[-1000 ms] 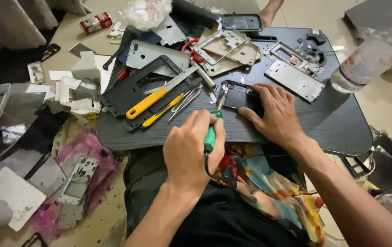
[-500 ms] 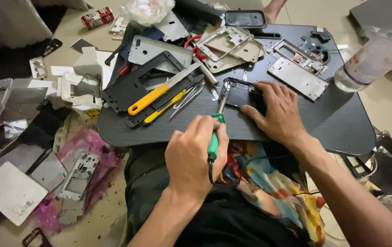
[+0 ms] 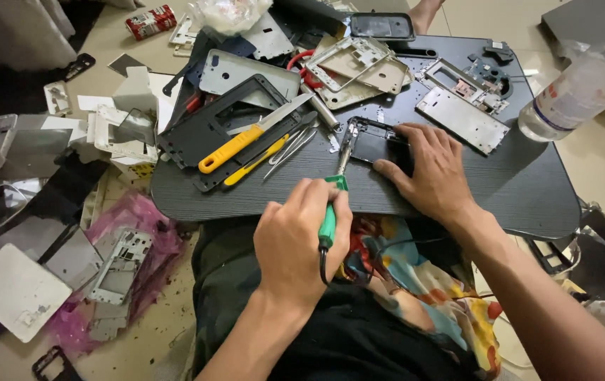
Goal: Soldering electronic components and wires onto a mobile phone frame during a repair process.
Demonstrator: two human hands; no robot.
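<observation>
Green plastic shows through the left hand (image 3: 301, 240), which is closed in a fist round the handle of a soldering iron (image 3: 330, 208); its black cord hangs from the bottom of the fist, over the person's lap and a patterned cloth (image 3: 422, 282). The iron's metal shaft reaches up past the near edge of the dark table (image 3: 514, 183), with its tip at the left edge of a small black phone body (image 3: 380, 144). The right hand (image 3: 433, 169) lies flat, palm down, fingers spread, pressing on the right part of that phone body just in from the table's near edge.

Left of the iron's shaft, toward the table's left edge, a yellow-handled knife (image 3: 249, 137), a slimmer yellow tool and a pair of tweezers (image 3: 292, 147) rest on and beside a black frame (image 3: 210, 130). Further back lie silver phone frames (image 3: 359, 67) and a perforated metal plate (image 3: 461, 120) toward the far right. A dark phone (image 3: 381, 27) sits at the far edge. A clear plastic bottle (image 3: 574, 95) lies tilted off the table's right edge. More phone shells are scattered on the floor to the left, some on a pink bag (image 3: 133, 219).
</observation>
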